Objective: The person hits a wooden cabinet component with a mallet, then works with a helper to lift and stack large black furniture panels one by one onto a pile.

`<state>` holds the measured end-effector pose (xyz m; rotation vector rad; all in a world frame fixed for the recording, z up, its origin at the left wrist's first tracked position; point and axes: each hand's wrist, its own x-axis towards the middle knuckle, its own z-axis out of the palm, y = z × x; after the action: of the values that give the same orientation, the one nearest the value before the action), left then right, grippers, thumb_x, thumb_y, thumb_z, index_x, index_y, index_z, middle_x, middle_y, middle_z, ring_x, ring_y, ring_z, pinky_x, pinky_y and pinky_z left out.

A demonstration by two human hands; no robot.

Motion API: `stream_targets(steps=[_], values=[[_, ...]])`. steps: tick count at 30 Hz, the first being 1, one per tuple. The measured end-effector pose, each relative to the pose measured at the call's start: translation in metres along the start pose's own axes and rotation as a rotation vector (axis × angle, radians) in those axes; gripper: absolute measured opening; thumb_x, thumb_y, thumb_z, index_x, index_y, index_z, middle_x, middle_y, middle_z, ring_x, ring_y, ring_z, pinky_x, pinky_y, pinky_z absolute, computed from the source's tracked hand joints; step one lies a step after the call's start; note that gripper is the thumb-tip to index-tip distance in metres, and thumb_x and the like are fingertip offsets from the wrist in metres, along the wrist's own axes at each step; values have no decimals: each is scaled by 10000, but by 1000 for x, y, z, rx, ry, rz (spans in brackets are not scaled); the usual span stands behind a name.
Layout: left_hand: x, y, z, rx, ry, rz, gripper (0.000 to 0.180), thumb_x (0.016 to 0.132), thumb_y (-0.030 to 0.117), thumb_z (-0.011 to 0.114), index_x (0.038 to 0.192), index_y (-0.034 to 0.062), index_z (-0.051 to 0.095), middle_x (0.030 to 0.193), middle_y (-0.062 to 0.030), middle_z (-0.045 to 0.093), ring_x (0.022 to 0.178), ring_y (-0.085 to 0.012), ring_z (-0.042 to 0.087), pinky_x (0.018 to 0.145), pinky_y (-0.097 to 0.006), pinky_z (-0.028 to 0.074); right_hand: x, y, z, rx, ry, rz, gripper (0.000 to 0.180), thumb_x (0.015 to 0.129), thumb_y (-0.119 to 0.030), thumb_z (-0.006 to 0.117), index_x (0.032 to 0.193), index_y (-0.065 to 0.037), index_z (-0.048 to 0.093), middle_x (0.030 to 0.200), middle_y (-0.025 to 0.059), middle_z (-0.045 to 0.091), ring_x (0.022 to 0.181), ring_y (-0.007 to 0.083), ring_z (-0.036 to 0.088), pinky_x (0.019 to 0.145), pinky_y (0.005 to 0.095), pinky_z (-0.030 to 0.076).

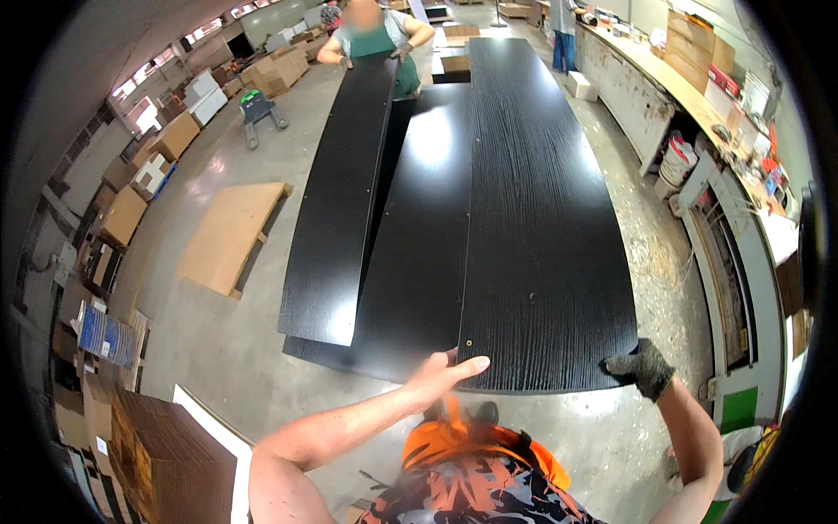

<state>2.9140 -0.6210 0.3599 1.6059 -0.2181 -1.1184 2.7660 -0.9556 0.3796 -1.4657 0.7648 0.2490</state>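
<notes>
A long black wood-grain panel (550, 227) stretches away in front of me. My left hand (443, 375), bare, is closed on its near left corner, thumb on top and fingers underneath, hidden. At the near right corner my right hand (644, 368), in a dark glove, grips the edge with its thumb over the top. Left of this panel lies another black panel (419, 253), partly covered. Above that, a narrower black panel (336, 201) is tilted, and a co-worker (375, 44) in a green apron holds its far end with both gloved hands.
A wooden pallet (231, 236) with a flat brown top lies on the floor to the left. Stacked cardboard (166, 458) stands at my near left. Along the right wall runs a long workbench (628, 79). Another person (564, 39) stands beside it, far off.
</notes>
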Motion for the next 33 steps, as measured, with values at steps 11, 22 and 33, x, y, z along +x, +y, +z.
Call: stream_targets(steps=[11,22,33], values=[[2,-6,0,12,61,2,706,806,490,623,1210,-71,479,1129,-144,561,1055,-210,518,935,-325,395,20,20,-16,138,-82,-135,551,548,-95,829,1008,107,605,889,138,663,723,195,633,668,325,531],[1,-67,-121,-73,417,287,568,860,320,635,1259,-49,469,1168,-123,584,1022,-166,565,880,-295,460,-52,-6,39,-1106,987,-639,849,599,-83,709,1350,29,328,1353,240,381,1280,374,343,1043,466,289],[10,-202,-411,357,1176,-68,955,677,611,661,1275,-90,410,1259,-298,468,1212,-377,435,1006,-412,352,95,61,340,-654,349,-862,644,744,-264,720,1247,39,455,1349,217,403,1208,310,450,995,365,377]])
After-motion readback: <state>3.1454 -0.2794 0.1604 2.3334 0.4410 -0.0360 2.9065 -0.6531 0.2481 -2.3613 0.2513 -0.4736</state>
